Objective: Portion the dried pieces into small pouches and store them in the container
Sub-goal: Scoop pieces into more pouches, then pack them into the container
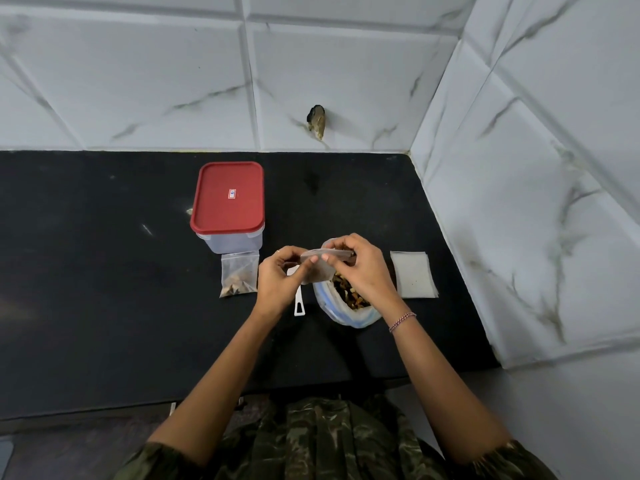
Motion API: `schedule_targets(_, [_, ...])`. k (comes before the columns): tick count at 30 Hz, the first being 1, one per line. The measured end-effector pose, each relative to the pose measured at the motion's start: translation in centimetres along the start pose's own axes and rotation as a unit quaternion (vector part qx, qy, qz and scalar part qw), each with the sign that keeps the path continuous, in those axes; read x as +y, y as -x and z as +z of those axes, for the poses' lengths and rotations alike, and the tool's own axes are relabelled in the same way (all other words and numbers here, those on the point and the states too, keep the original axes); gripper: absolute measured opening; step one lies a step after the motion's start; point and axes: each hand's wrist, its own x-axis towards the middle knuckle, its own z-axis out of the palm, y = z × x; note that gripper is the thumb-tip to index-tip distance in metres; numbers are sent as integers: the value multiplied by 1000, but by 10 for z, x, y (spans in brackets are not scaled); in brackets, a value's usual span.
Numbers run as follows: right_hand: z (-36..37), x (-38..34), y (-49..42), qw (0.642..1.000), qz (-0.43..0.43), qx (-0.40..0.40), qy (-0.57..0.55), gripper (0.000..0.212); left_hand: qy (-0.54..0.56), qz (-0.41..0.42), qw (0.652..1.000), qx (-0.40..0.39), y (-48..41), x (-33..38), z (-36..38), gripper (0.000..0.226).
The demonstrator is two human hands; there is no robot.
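Observation:
Both hands hold one small clear pouch [317, 268] above the black counter [104, 289]. My left hand [277, 278] pinches its left top edge and my right hand [360, 268] pinches its right top edge. Under my right hand stands a large open bag [349, 315] of brown dried pieces [346, 292]. A filled pouch [239, 277] lies to the left, in front of a clear container [230, 242] whose red lid [227, 197] is on. A stack of flat pouches [414, 273] lies to the right.
A white scoop handle [299, 304] sticks out from under my left hand. White marble-patterned tiled walls [519, 202] close off the counter at the back and right. A dark chipped hole [317, 121] shows in the back wall.

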Motion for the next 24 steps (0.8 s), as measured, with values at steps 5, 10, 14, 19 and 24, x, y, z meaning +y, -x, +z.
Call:
schedule_targets(5, [-1,-1,-1,999,44,-1,-20,8,56,-1,998,27,2,11,2,9])
schedule_targets(10, [0,-2,1,999,39,1,-23,8,55,1,998,29,2,13,3,11])
schedule_targets(14, [4,-4,0,1000,16,7,-3,8,20,5,999,30,1,7,4,13])
schedule_targets(19, [7,-3,-1,998,-24,1,60,15,12,2,999,39,3,8,6,14])
schedule_targets(24, [12,1,-1,983,-71,13,171,16,69,-19,997,34,7,17,9,4])
